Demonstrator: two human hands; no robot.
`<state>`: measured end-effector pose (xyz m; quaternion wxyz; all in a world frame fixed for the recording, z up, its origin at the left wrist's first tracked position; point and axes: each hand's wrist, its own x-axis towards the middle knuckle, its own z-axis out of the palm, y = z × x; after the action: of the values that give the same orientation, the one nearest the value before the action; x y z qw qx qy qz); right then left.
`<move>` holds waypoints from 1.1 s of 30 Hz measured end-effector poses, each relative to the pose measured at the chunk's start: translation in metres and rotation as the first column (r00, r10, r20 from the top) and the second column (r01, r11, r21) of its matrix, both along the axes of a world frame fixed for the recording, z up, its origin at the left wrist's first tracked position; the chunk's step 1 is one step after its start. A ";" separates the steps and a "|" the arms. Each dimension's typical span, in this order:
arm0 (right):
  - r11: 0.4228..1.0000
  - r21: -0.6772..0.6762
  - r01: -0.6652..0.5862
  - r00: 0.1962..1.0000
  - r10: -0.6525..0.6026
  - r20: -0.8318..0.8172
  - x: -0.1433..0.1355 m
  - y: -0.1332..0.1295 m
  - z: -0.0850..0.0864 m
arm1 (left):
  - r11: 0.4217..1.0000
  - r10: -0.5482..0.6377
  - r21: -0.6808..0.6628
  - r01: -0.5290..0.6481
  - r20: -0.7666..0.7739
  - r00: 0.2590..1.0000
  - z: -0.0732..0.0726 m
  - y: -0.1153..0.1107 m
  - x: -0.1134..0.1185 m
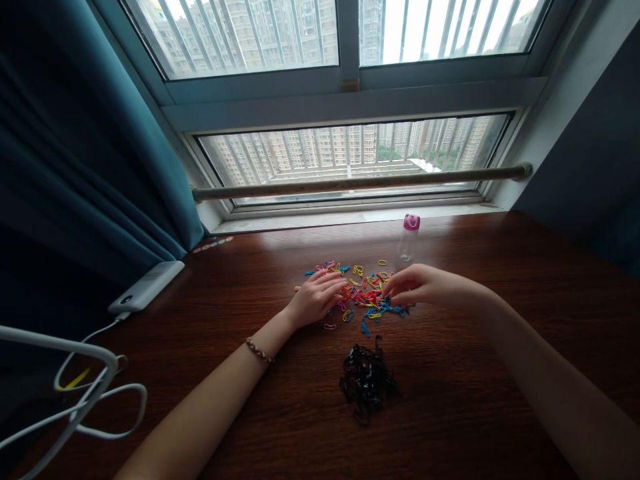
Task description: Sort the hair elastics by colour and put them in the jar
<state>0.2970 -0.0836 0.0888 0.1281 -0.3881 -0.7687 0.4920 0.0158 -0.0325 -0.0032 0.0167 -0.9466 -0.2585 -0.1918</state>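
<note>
A loose heap of small coloured rubber bands (367, 295), red, blue, yellow and pink, is spread on the brown wooden table. My left hand (316, 297) lies flat over the heap's left side, its fingers stretched out and nothing visibly gripped. From the right, my right hand (417, 285) reaches in with bent fingers. Its fingertips are at the heap's right edge, thumb and forefinger slightly apart, and no band shows clearly between them. Nearer to me, a separate clump of black rubber bands (367, 381) sits on the wood.
Behind the heap stands a small clear bottle with a pink cap (411, 223). A white power strip (147, 287) and white cables (100, 393) are at the left, beside a blue curtain (100, 133). A rail (360, 183) crosses the window beyond the table.
</note>
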 end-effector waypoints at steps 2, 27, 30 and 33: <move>1.000 0.004 0.025 1.000 -0.025 0.005 0.003 0.001 0.002 | 0.993 0.117 -0.001 -0.117 -0.018 0.993 -0.002 0.004 0.003; 0.630 0.693 0.349 0.912 -0.399 -0.096 0.007 -0.031 -0.098 | 0.991 -0.130 -0.027 0.128 -0.071 0.989 -0.003 -0.012 0.019; 0.649 0.727 0.225 0.925 -0.376 0.050 0.005 -0.026 -0.103 | 1.000 0.008 0.001 -0.008 0.011 1.000 -0.005 -0.010 0.017; 0.612 0.745 0.265 0.859 -0.501 0.106 0.004 -0.020 -0.109 | 1.000 0.008 0.002 -0.008 0.030 1.000 0.001 -0.015 0.020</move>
<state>0.3010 -0.1039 -0.0202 0.2506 -0.5362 -0.8043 0.0531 0.0355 -0.0479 -0.0022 0.0147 -0.9426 -0.2624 -0.2060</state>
